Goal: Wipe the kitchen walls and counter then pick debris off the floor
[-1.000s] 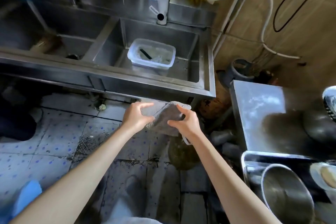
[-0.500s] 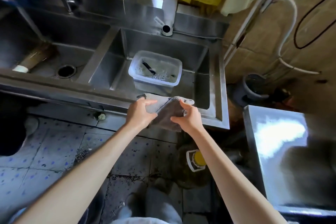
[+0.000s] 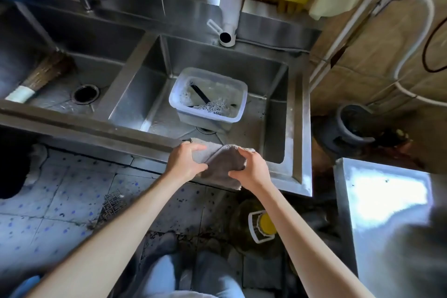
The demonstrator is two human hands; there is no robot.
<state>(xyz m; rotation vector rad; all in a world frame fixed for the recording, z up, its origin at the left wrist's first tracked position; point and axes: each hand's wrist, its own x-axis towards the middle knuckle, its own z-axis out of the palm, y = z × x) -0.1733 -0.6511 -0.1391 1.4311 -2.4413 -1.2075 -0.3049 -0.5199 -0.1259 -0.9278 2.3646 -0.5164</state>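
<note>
Both the left hand point(image 3: 186, 163) and right hand point(image 3: 251, 169) grip the grey cloth point(image 3: 223, 164) over the sink's point(image 3: 154, 139) front edge, where, loosely folded, it could slip to the dirty floor point(image 3: 60, 201).

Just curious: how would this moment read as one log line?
left hand: grips grey cloth | right hand: grips cloth | over sink front rim

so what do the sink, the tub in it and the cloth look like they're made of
Sink: likely stainless steel, brushed, with dull grey reflections. Tub: translucent plastic, cloudy walls showing the soapy contents. Cloth: soft grey fabric, probably terry or microfibre, fuzzy and folding between the left hand and right hand.
</note>
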